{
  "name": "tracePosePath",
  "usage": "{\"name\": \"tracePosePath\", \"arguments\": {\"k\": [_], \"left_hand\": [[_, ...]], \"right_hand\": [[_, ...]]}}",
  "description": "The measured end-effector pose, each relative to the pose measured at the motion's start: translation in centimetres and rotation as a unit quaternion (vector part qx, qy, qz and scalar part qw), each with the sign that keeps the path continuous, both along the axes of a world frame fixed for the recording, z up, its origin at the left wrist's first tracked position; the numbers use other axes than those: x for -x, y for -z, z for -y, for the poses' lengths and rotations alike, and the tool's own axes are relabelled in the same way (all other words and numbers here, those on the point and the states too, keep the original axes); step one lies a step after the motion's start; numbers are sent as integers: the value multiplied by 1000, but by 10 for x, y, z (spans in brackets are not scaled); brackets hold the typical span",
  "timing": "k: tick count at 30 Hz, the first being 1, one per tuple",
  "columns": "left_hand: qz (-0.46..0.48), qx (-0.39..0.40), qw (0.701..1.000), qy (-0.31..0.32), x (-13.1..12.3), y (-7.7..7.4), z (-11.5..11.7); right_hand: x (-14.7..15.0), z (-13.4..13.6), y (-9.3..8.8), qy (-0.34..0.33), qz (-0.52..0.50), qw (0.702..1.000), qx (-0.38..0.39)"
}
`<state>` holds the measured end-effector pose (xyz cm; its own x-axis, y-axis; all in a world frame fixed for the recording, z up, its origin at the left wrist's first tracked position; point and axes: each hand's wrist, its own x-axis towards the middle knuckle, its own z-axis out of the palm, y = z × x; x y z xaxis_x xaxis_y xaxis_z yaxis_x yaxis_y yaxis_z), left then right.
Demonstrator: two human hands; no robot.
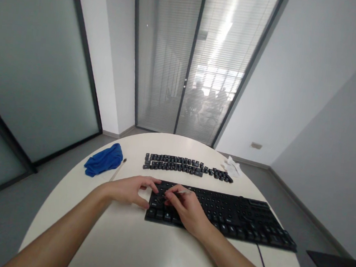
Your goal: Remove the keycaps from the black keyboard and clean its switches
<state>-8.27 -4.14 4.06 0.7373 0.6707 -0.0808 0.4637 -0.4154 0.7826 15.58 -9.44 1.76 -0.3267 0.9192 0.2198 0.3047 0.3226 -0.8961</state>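
Observation:
A black keyboard (236, 216) with most keycaps removed lies on the round white table (129, 246). My left hand (130, 189) grips the keyboard's left end, thumb at its near corner, fingers on its far edge. My right hand (186, 207) rests over the left part of the keyboard and pinches a thin stick-like tool (182, 191), its tip toward the bare key sockets. Several loose black keycaps (184, 166) lie in rows behind the keyboard.
A blue cloth (104, 160) lies at the table's far left, with a thin brush or stick (118, 169) beside it. A crumpled white tissue (233, 167) sits at the far right. The keyboard's cable (260, 259) runs off the near right edge. Glass doors with blinds stand behind.

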Motion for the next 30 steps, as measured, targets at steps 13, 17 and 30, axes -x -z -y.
{"name": "tracePosePath", "arguments": {"k": [13, 17, 30], "left_hand": [[-21, -28, 999, -12, -6, -1, 4], [-17, -30, 999, -19, -7, -1, 5], [-22, -72, 997, -30, -10, -2, 8]], "right_hand": [[-5, -6, 5, 4, -60, 997, 49], [-4, -6, 4, -2, -42, 998, 49], [-5, -10, 3, 1, -41, 998, 51]]}}
